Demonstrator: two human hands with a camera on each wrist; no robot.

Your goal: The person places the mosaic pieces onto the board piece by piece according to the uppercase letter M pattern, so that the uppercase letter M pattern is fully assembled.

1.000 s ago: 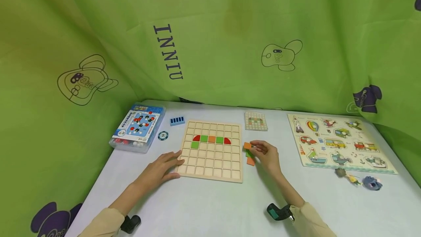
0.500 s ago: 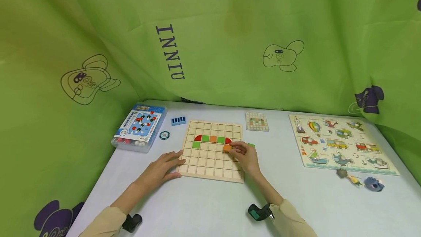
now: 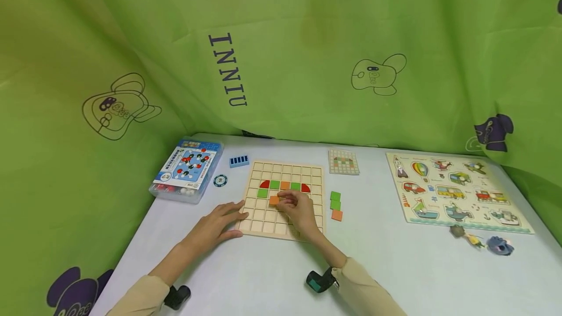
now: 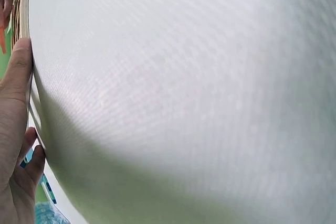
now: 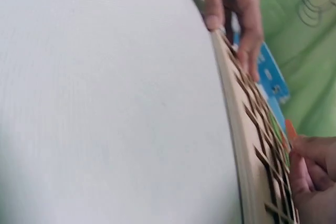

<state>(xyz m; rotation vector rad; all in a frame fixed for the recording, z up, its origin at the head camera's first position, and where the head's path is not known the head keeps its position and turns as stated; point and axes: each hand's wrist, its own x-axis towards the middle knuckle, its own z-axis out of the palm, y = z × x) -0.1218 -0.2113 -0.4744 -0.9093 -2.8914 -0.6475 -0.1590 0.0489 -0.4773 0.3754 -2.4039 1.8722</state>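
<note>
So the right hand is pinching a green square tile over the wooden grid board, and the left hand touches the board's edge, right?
Not quite: the square tile is orange, not green, as the head view shows. The right hand pinches it over the wooden grid board, and the left hand touches the board's edge.

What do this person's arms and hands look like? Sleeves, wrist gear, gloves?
The left sleeve and right sleeve are plain beige, loose-looking. Each wrist has a black camera unit: the left camera looks all black, rounded at one end; the right camera shows a teal-green panel. The left hand and right hand are ungloved. No cables discernible.
</note>
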